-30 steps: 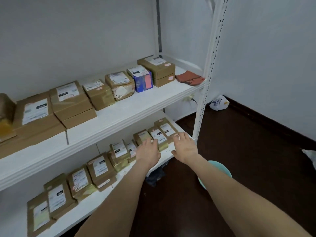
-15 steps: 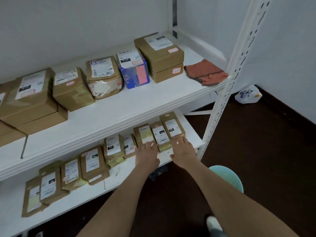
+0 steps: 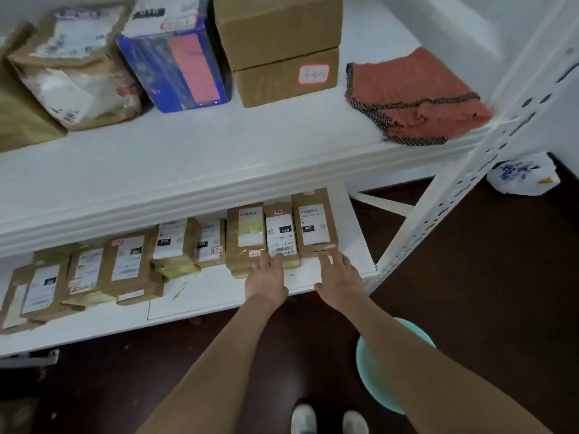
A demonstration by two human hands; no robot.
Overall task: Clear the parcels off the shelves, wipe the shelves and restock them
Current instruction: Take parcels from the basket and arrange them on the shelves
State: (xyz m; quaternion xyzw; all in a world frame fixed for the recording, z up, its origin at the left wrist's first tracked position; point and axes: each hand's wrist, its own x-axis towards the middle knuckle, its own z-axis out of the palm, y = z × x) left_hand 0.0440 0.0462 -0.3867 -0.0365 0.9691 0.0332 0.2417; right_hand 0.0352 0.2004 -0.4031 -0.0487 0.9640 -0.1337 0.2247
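Two hands were down flat with fingers straight and gripping nothing, a little apart. The left hand (image 3: pixel 266 281) touched the front of one parcel (image 3: pixel 280 238), the right hand (image 3: pixel 340 277) the end parcel (image 3: pixel 315 225). Both lay in a row on the lower shelf (image 3: pixel 219 296), half tucked under the upper shelf (image 3: pixel 188 170). Brown wrap, white labels. The post (image 3: pixel 463 195) stood just right, a teal basin (image 3: pixel 372 371) sat below, and a red rag (image 3: pixel 416 92) lay up top beside bigger boxes (image 3: pixel 279 42).

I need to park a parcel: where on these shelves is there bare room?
Upper shelf: the broad front strip before the boxes, left of the orange cloth. Lower shelf: the front strip left of the left hand, and a narrow end right of the last parcel. The parcel rows are packed.
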